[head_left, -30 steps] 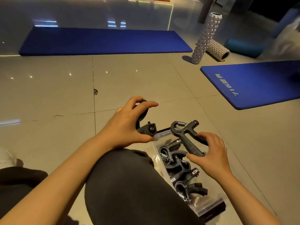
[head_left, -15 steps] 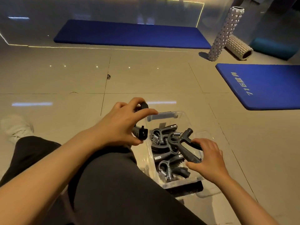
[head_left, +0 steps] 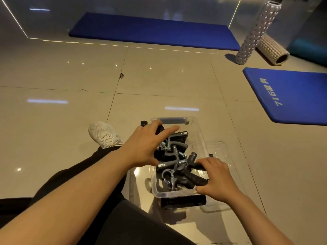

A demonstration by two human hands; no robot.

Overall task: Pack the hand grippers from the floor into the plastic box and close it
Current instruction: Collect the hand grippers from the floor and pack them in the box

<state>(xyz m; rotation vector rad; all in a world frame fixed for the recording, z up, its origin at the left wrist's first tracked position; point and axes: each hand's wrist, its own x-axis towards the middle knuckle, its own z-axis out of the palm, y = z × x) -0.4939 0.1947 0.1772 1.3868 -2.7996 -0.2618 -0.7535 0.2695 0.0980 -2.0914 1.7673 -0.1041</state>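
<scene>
Both hands have moved lower into the plastic box [head_left: 199, 131] since the earlier frame. The right hand [head_left: 218, 179] holds one hand gripper [head_left: 192, 172] by its handles at the near end. The left hand [head_left: 144, 145] keeps its grip around another black gripper [head_left: 160, 129] over the far end, index finger straight. The box stands on the floor [head_left: 70, 124] beside a white shoe [head_left: 103, 134]

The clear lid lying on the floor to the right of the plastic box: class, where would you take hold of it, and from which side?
Probably by its far right long edge, reaching from the right. The lid lies flat beside the plastic box, its left part tucked against the box wall and under the right hand, which holds a hand gripper. Only the outer rim lies clear for fingers.
</scene>
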